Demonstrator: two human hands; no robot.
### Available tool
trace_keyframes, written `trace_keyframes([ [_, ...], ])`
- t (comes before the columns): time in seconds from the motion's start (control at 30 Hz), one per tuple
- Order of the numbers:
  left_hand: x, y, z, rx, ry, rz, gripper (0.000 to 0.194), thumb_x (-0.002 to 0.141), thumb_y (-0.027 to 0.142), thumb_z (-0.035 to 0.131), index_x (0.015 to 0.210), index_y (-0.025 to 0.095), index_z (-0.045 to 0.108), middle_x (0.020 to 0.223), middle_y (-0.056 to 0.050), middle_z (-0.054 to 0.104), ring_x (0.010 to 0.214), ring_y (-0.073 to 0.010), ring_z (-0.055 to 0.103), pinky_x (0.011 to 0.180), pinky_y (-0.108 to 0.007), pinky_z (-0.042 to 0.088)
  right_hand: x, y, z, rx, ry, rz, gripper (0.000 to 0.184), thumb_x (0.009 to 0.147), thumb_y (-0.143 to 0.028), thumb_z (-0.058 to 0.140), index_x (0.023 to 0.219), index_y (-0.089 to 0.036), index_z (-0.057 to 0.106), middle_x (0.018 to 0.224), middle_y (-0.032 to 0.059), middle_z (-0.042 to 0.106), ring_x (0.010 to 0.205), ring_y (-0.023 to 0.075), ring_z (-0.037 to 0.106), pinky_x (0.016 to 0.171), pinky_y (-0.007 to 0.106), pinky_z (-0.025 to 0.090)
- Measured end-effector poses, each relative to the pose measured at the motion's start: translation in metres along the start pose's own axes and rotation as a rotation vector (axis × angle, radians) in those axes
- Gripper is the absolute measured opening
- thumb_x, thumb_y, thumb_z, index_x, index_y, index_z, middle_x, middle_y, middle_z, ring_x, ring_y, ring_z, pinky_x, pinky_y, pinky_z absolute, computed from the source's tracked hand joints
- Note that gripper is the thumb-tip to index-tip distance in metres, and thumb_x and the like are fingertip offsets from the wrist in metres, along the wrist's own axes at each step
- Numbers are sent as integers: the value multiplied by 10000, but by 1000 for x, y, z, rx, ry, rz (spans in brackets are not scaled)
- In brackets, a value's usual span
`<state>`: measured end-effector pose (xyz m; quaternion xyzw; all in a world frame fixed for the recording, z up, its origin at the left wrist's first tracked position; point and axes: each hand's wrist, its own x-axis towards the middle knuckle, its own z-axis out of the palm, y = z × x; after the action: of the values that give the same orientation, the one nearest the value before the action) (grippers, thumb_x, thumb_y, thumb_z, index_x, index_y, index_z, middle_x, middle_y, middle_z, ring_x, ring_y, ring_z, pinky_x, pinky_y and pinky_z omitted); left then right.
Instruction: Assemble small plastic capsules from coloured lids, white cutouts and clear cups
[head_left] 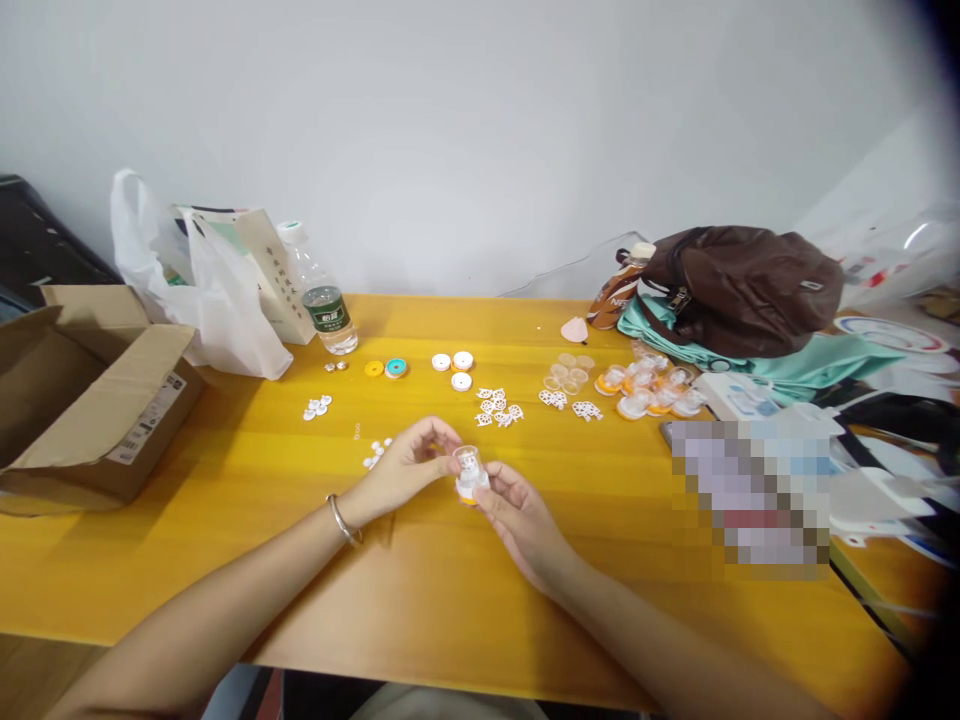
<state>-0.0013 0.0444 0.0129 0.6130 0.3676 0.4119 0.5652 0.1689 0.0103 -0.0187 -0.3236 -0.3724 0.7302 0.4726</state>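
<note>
Between my hands is a small clear-domed toy [470, 478] with white parts inside and an orange-rimmed white base. My right hand [529, 522] grips its base between thumb and fingers. With thumb and fingers closed, my left hand [416, 462] pinches the clear cover at its upper left. Small white round pieces [373, 457] lie just beyond my left wrist. Farther back are several white lattice-like pieces [495, 408], white discs [461, 381], a yellow disc [374, 369] and a blue disc [396, 367]. Clear cups [574, 372] stand to the right, beside a cluster of similar domed toys [634, 402].
An open cardboard box [150, 420], a white plastic bag [225, 310] and a water bottle [327, 312] stand at left. A brown bag [750, 285] on teal cloth [817, 365] and a drink bottle [621, 288] are back right. A blurred-out flat item [742, 490] lies right.
</note>
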Motion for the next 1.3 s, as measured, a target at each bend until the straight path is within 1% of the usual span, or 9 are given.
trace_keyframes([
  [0.07, 0, 0, 0, -25, -55, -41, 187, 805, 284, 533, 921, 150, 591, 935, -64, 599, 888, -152, 547, 828, -295, 419, 0, 0, 0, -29, -8, -15, 187, 673, -285, 683, 807, -201, 583, 798, -4, 605, 774, 120, 550, 774, 264, 425],
  [0.17, -1, 2, 1, -98, -105, -44, 274, 820, 299, 508, 1061, 180, 561, 1112, -81, 550, 1054, -182, 492, 903, -309, 380, -1, 0, -1, -86, 4, -43, 203, 667, -271, 688, 829, -210, 583, 808, -10, 610, 788, 119, 547, 786, 263, 414],
  [0.27, -4, 3, 5, -104, -81, 2, 395, 749, 281, 614, 1120, 202, 504, 1049, -73, 567, 952, -166, 534, 809, -278, 421, -2, 1, 0, -104, 4, -41, 227, 654, -269, 697, 842, -212, 584, 817, -7, 617, 780, 124, 548, 784, 271, 412],
  [0.4, -6, 4, 9, -197, -242, -44, 442, 808, 279, 537, 1222, 223, 395, 1141, -110, 535, 971, -176, 540, 808, -307, 428, -3, 3, 0, -77, -61, -8, 234, 677, -310, 674, 866, -197, 594, 854, 18, 619, 791, 134, 551, 770, 278, 416],
  [0.47, -6, 3, 10, -172, -188, -53, 450, 770, 272, 589, 1188, 216, 430, 1189, -110, 504, 1053, -190, 499, 847, -305, 414, -3, 4, 0, -96, -39, -16, 218, 676, -301, 677, 847, -194, 593, 827, 11, 617, 765, 125, 546, 747, 261, 418],
  [0.57, -5, -2, 13, -75, -11, -77, 287, 714, 287, 648, 949, 149, 558, 944, -73, 603, 865, -156, 560, 764, -270, 441, -3, 4, -1, -88, 22, -34, 195, 661, -287, 690, 799, -193, 589, 779, -2, 614, 724, 114, 540, 732, 248, 421],
  [0.7, -7, -2, 19, -5, 15, -53, 241, 761, 336, 585, 881, 127, 582, 826, -54, 615, 763, -138, 558, 734, -261, 434, -3, 3, -1, -23, 18, 3, 188, 656, -290, 693, 781, -184, 602, 757, 6, 621, 712, 117, 552, 730, 252, 428],
  [1.0, -2, 3, 3, -54, -386, -37, 363, 719, 325, 633, 1048, 180, 588, 1270, -105, 401, 1106, -229, 448, 911, -347, 385, -6, 1, 4, 59, 15, 23, 403, 583, -276, 747, 927, -224, 544, 905, 24, 642, 828, 155, 581, 806, 319, 426],
  [1.3, -3, -8, 13, -115, -242, -96, 265, 657, 261, 692, 889, 154, 621, 1147, -85, 473, 973, -189, 508, 860, -322, 416, -8, -3, 6, 43, 35, -60, 430, 614, -281, 729, 825, -252, 355, 849, -16, 626, 784, 145, 586, 768, 312, 428],
])
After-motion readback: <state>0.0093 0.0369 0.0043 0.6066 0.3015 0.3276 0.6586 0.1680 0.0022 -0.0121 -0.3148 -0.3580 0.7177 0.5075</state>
